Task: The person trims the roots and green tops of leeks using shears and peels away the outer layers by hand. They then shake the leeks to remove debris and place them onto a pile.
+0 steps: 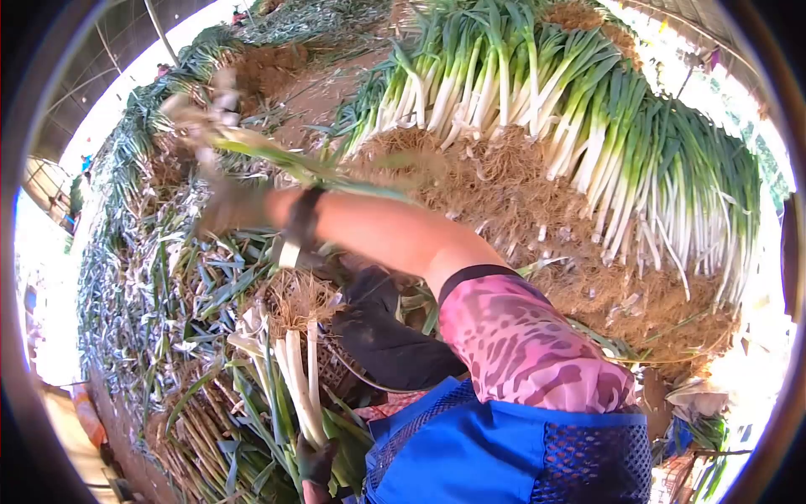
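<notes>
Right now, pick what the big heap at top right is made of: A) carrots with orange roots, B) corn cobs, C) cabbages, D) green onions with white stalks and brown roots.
D: the heap shows long green leaves, white stalks and tangled brown roots facing the camera.

Blurred green onion stalk (252,147) in the upper left of the frame, gripped at one end, stretched slantwise from upper left toward the centre; pale at the far tip, green along the leaves. Second small bunch of green onions (295,370) at lower centre-left, held from below, standing nearly upright: tangled brown roots with soil on top, white shanks beneath, green leaves at the bottom by the frame's lower edge.
</notes>
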Demonstrator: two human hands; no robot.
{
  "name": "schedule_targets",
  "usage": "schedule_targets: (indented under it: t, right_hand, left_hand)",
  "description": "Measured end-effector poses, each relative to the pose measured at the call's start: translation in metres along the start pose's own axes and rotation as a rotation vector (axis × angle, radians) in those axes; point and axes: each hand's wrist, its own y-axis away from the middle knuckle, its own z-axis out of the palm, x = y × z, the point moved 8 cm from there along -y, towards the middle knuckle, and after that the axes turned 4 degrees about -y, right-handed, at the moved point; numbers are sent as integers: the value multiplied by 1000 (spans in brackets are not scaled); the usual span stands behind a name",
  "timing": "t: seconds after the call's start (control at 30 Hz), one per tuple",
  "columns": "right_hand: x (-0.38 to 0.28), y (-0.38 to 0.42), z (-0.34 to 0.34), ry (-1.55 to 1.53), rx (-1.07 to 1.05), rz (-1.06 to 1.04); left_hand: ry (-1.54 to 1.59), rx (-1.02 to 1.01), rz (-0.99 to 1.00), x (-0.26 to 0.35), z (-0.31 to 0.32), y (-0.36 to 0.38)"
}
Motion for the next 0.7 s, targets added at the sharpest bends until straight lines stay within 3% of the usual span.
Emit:
schedule_targets:
  t: [0.1, 0.17, 0.2, 0.3, 0.37, 0.43, 0.47, 0.5, 0.53, 0.57, 0.6, 0.63, 0.67, 0.7]
  right_hand:
    - [-116, 41, 144, 253, -464, -539]
    - [-98, 109, 235, 379, -646, -803]
    - [-105, 144, 205, 480, -910, -680]
    - [-77, 151, 198, 479, -933, -564]
    - [-72, 143, 142, 439, -742, -469]
    - [-74, 120, 67, 562, -419, -421]
    - [-67, 103, 32, 590, -243, -434]
    - [-86, 105, -35, 537, -53, -472]
    - [-88, 99, -78, 690, 39, -473]
    - [-94, 100, -127, 920, 139, -356]
    - [-90, 96, -175, 987, 250, -347]
    - [-104, 114, -230, 1083, 350, -207]
    - [-113, 132, -277, 1263, 458, -207]
    - [-110, 147, -339, 1179, 521, -13]
  left_hand:
    - [-67, 39, -14, 23, -2, 11]
    - [-210, 44, 39, 39, -3, 8]
    - [-282, 36, 50, 45, -3, 5]
    - [-549, 34, 170, 120, 13, 7]
    - [-822, 89, 215, 159, 3, -1]
    - [-930, 148, 323, 221, -19, -22]
    - [-1081, 263, 295, 287, -16, -11]
    - [-1210, 377, 397, 338, -16, -10]
    - [-1319, 389, 468, 394, -8, -7]
    - [-1304, 520, 695, 448, 1, -6]
    - [-1508, 696, 926, 500, 8, -12]
    - [-1540, 784, 1134, 551, 11, -18]
    - [-1526, 801, 1260, 611, 41, 5]
    - [-1746, 1402, 1628, 643, 74, 40]
